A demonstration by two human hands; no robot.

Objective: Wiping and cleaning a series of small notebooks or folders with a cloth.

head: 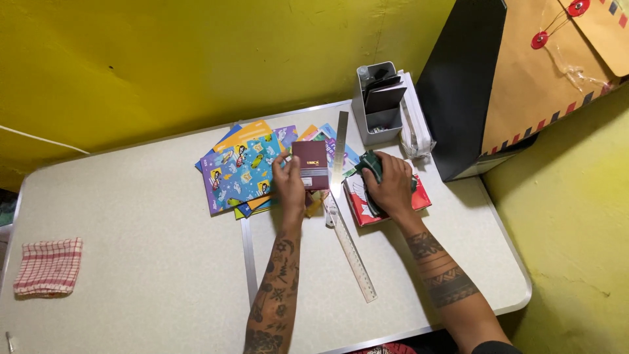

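Left hand: a small dark-red card box is being gripped between thumb and fingers, above the colourful notebooks.
Right hand: a dark green object is being clasped over the red booklet on the worktop.

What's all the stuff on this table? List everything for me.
Small box: one, dark maroon, held up by the left hand over the booklets.
Booklets: a fanned pile, blue, purple and orange, table centre.
Rulers: two, metal, crossing between the hands.
Dark green object: one, under the right hand; kind unclear.
Red packet: one, beneath the right hand.
Desk organiser: one, grey, at the wall.
Checked cloth: one, red and white, left edge.
Envelope: one, brown, large, top right.
Table: one, pale.
Left hand: grips the box.
Right hand: rests on the green object.
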